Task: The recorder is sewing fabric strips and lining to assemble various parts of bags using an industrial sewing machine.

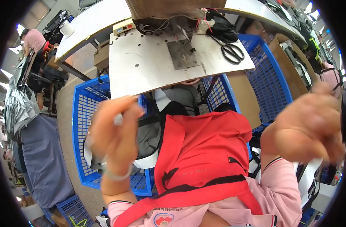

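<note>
Both my hands are raised and smeared by motion. My left hand [114, 130] hovers above the blue basket [80, 128] at my left, its fingers bent. A small pale patch shows among them; whether it is held I cannot make out. Far out to the right, my right hand [309, 126] is lifted over the right-hand side, its fingers blurred. Neither hand touches the white work table [142, 72] in front of me. A red apron [211, 140] covers my lap. Black-handled scissors [231, 53] lie near the table's right edge.
A machine [173, 9] stands at the table's back above a dark metal plate [182, 55]. Grey and black fabric pieces [148, 140] fill the left basket. Another blue basket [269, 72] and a cardboard box [290, 72] stand at right. A person [34, 39] sits far left.
</note>
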`<state>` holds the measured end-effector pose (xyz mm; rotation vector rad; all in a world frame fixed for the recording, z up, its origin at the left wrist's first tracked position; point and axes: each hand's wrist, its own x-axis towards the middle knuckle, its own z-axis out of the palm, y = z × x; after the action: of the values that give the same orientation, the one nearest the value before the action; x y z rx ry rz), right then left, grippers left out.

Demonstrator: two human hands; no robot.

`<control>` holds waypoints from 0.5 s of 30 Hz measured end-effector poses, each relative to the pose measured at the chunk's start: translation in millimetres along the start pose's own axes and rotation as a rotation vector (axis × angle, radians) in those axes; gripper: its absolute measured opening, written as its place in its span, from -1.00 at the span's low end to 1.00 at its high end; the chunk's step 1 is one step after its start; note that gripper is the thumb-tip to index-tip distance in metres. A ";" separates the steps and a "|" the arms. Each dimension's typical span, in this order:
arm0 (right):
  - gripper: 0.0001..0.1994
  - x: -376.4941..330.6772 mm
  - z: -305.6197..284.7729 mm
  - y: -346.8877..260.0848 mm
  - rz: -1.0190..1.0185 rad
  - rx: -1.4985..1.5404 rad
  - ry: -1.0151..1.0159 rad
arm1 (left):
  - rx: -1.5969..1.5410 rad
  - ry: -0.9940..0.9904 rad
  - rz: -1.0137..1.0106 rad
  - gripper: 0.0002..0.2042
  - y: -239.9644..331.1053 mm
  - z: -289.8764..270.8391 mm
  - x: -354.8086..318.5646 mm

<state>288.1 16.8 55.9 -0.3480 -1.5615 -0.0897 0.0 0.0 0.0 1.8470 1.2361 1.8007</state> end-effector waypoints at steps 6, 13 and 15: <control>-0.83 -134.7 30.5 31.5 0.519 -0.029 -0.773 | 0.530 -0.534 -0.613 -0.79 -251.7 42.1 -156.8; -0.86 -228.8 23.0 19.6 0.731 0.082 -1.185 | 1.143 -0.856 -0.597 -0.61 -343.7 82.1 -215.5; -0.86 -232.3 22.0 20.5 0.744 0.109 -1.233 | 0.966 -0.848 -0.839 -0.67 -354.8 85.9 -206.5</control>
<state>268.5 4.6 -177.1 -0.9871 -2.4919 0.9484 -23.8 92.3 -408.4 1.6517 2.1252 -0.1019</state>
